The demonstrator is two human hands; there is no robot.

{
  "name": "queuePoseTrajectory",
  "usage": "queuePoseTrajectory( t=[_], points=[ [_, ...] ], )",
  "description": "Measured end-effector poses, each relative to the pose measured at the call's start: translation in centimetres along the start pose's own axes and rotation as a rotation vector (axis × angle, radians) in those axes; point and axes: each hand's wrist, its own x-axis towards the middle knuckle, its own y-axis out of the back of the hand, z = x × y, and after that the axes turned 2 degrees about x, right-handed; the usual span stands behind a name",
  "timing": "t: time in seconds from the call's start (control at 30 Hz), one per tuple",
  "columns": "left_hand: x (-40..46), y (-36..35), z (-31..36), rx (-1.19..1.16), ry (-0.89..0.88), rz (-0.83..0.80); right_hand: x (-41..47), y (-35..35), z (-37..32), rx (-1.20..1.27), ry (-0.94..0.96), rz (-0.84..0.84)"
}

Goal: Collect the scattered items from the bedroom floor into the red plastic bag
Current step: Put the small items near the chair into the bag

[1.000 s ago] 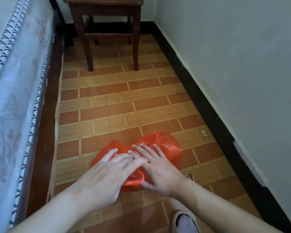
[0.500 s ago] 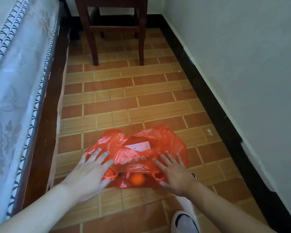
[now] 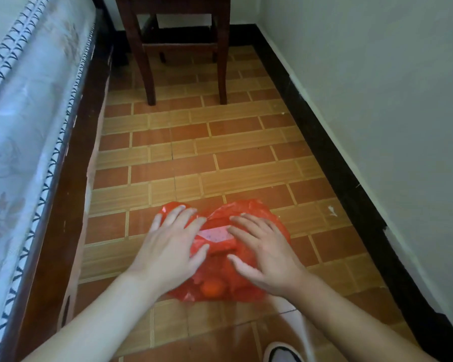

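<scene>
Both hands flat, fingers spread: left hand (image 3: 168, 253), right hand (image 3: 266, 254) pressing crumpled red plastic bag (image 3: 249, 212) on tiled floor (image 3: 220, 158); bag directly beneath, long axis left-right.

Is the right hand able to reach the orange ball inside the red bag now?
Probably yes. The orange ball shows at the near edge of the red bag, just left of the right hand, which lies flat on the plastic; the film may cover it.
</scene>
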Motion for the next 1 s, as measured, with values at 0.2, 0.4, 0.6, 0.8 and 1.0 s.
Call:
queuePoseTrajectory(
  t=[0.2,0.4,0.6,0.8,1.0],
  points=[
    [3.5,-6.9,-1.8,-0.008,0.207,-0.279,6.0,-4.8,2.7,-0.199,0.099,-0.408],
    [1.1,-10.5,-2.7,-0.004,0.216,-0.314,1.7,-10.8,1.5,-0.087,-0.052,-0.632],
    [-0.9,-11.5,-2.6,-0.013,0.195,-0.336,-2.0,-12.4,-0.4,-0.054,0.019,-0.715],
    [-0.6,-12.4,-1.3,-0.008,0.19,-0.314,-5.9,-12.8,-2.8,-0.01,0.062,-0.804],
    [-1.1,-13.7,-0.7,0.032,0.187,-0.394,-8.7,-12.0,-4.0,0.028,0.107,-0.817]
  ],
)
